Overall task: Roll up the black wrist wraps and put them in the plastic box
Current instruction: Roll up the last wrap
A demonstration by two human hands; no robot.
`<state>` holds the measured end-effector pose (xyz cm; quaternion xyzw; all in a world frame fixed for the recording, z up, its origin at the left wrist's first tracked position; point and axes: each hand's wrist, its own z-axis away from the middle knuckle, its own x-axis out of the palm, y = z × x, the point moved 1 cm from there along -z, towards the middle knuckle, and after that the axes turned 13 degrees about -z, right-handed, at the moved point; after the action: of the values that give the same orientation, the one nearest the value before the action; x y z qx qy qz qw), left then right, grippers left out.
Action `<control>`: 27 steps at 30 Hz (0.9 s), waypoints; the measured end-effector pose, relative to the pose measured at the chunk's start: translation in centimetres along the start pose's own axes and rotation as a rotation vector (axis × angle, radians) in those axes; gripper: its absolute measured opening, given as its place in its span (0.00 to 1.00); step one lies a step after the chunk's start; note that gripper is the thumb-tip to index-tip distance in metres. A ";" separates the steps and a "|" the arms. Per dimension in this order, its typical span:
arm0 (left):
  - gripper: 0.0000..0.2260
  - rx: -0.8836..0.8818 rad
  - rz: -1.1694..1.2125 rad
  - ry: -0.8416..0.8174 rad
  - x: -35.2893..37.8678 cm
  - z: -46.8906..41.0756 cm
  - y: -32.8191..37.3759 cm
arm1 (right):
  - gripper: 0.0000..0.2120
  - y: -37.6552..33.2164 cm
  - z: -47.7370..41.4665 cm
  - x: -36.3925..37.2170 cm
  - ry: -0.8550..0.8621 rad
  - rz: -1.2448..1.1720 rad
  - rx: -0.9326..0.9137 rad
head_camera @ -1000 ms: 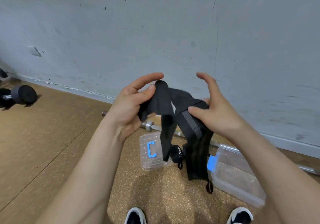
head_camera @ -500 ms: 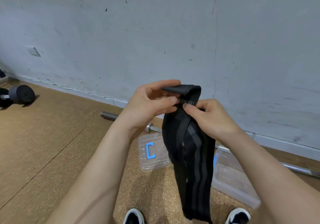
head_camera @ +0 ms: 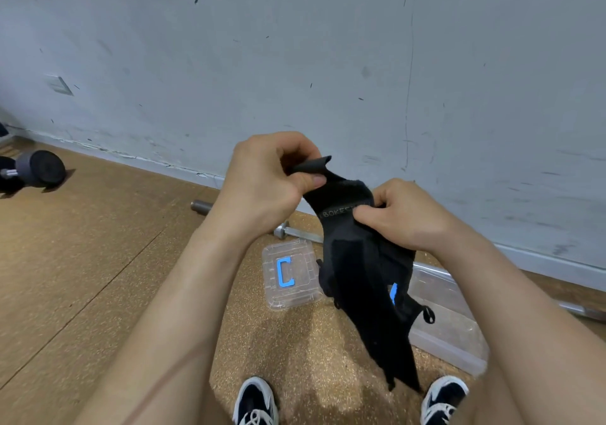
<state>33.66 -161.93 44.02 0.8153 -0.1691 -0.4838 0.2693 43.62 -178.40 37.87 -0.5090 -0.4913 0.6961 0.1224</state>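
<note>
hands: my left hand (head_camera: 269, 182) pinched the top end of the long black cloth wrist wrap (head_camera: 357, 270); right hand (head_camera: 406, 216) pinched just below | wrap: I saw it hang straight down | clear plastic box (head_camera: 455, 323): below it, nearer right hand

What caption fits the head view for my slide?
Left hand and right hand grip the top of a black fabric wrist wrap hanging above a clear plastic box.

Dumbbell (head_camera: 39, 168) near wall (head_camera: 295, 47); barbell (head_camera: 201, 206) on cork floor (head_camera: 82, 260).
</note>
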 end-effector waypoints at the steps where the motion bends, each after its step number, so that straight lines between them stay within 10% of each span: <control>1: 0.15 0.035 -0.086 -0.087 -0.1 0.0 0.0 | 0.17 0.1 0.0 0.0 -0.004 0.031 0.001; 6: 0.15 0.074 -0.056 -0.372 -0.3 0.2 -0.8 | 0.17 0.4 0.2 -0.3 -0.023 0.110 -0.001; 14: 0.15 -0.027 0.161 0.458 0.0 -0.3 -1.5 | 0.18 -1.3 1.1 -1.0 -0.085 -0.375 0.047; 18: 0.26 -0.452 0.394 -0.184 0.5 -0.1 -3.3 | 0.17 -1.2 0.6 -1.4 0.204 -0.647 -0.007; 21: 0.20 -0.331 0.201 -0.531 3.4 1.8 -2.4 | 0.24 -1.5 0.3 -1.0 0.328 -0.697 -0.075; 27: 0.06 -0.297 0.560 -0.005 2.4 1.2 -1.3 | 0.20 -2.1 0.7 -1.8 0.269 -0.746 -0.068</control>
<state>33.73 -162.53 41.10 0.6876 -0.3153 -0.4123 0.5078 43.16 -178.96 40.65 -0.3860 -0.6448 0.5141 0.4134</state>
